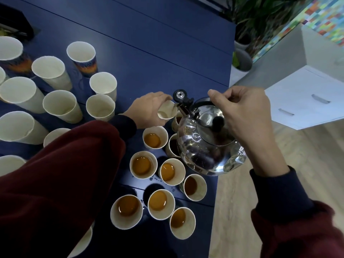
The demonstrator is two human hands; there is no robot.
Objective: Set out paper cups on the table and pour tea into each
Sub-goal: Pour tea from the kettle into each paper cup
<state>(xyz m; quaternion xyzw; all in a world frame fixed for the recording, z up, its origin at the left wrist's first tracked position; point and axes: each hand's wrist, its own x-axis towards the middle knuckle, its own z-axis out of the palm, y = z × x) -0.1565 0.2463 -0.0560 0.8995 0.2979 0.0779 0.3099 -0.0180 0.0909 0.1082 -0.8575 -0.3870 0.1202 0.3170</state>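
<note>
My right hand (245, 116) grips the black handle of a shiny steel kettle (206, 146), which hangs over the table's right edge with its spout cap flipped up. The spout points at an empty paper cup (166, 110) that my left hand (149, 108) holds from the left side. Several paper cups holding amber tea (142, 164) stand clustered in front of the kettle, and two more are partly hidden under it. Several empty paper cups (62, 105) stand on the left part of the dark blue table (149, 43).
Small drops of liquid lie on the table among the filled cups. To the right, past the table edge, are a wooden floor, a white drawer cabinet (305, 97), potted plants (243, 58) and a colourful wall panel. A dark object sits at the far left corner.
</note>
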